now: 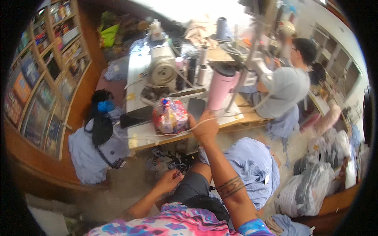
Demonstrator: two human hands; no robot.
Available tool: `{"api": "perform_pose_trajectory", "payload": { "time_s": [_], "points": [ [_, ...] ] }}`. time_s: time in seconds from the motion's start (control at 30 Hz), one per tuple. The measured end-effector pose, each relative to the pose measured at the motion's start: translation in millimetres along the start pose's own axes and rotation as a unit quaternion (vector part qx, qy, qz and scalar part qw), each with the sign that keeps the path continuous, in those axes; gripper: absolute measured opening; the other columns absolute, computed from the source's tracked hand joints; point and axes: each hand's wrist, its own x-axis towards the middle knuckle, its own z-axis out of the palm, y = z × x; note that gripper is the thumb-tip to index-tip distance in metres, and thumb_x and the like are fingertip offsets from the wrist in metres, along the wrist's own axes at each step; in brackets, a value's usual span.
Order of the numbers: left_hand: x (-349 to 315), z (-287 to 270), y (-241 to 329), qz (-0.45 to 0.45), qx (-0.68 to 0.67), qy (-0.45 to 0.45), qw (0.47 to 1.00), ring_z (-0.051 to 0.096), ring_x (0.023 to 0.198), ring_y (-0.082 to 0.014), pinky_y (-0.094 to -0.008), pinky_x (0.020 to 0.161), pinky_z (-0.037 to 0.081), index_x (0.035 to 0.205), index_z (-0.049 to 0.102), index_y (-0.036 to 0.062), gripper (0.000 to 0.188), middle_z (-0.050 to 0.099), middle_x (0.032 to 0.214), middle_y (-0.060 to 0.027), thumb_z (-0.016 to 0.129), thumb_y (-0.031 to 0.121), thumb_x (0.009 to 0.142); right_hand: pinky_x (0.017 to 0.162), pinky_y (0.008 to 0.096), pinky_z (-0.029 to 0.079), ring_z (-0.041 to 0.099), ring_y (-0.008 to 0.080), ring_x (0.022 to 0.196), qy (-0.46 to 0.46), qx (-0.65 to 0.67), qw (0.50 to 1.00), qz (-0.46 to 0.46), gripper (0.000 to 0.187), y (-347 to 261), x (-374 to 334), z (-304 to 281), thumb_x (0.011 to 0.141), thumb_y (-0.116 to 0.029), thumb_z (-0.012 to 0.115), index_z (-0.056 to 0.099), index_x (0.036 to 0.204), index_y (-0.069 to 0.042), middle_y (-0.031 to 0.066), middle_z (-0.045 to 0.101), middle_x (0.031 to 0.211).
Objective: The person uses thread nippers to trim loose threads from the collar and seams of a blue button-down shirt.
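Observation:
My right hand (205,126) reaches to the table's front edge, between a dark phone (196,107) lying flat and the base of an upright pink tumbler (221,88) with a black lid. Its thumb is by the phone and its other fingers are near the tumbler; whether it grips either is unclear. Left of it sits a red, white and blue plastic package (171,115). My left hand (170,181) is low beside my left thigh, fingers closed around a small dark thing too small to name.
A sewing machine (162,70) and thread spools (202,74) stand on the table (138,141). A thin cord crosses its front. Light blue cloth (252,165) lies to my right, near plastic bags (309,188). A person in grey (289,88) sits at the right.

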Motion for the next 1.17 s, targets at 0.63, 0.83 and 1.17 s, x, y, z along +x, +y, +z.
{"api": "perform_pose_trajectory", "payload": {
  "time_s": [0.63,0.83,1.17],
  "points": [
    [-33.6,-170.1,124.8,0.093,0.279,0.257,0.92,0.068,0.094,-0.0311,-0.0405,0.083,0.054,0.121,0.071,0.0022,0.043,0.064,0.108,-0.0142,0.083,0.023,0.086,0.089,0.0526,0.056,0.07,0.0463,0.104,-0.103,-0.011,0.995,0.009,0.082,-4.0,13.6,-41.6,0.073,-0.043,0.08,0.048,0.135,0.0,0.0292,0.071,0.113],
    [-26.5,-171.8,121.0,0.073,0.286,0.254,0.921,0.068,0.098,-0.0312,-0.0413,0.083,0.053,0.116,0.067,0.0007,0.042,0.065,0.105,-0.0142,0.085,0.02,0.083,0.087,0.0498,0.056,0.072,0.0433,0.102,-0.122,0.04,0.991,0.048,0.084,5.0,2.4,-66.3,0.073,-0.044,0.084,0.049,0.136,0.0,0.0285,0.073,0.108],
    [17.9,-162.8,74.3,0.181,0.301,0.345,0.87,0.064,0.112,-0.0334,-0.042,0.097,0.05,0.121,0.071,0.0015,0.033,0.066,0.118,-0.0197,0.075,0.016,0.092,0.087,0.038,0.057,0.07,0.0241,0.103,-0.19,0.471,0.814,0.282,0.064,90.6,-68.6,-107.5,0.089,-0.027,0.082,0.049,0.139,-0.005,0.0222,0.067,0.128]
  ]
}}
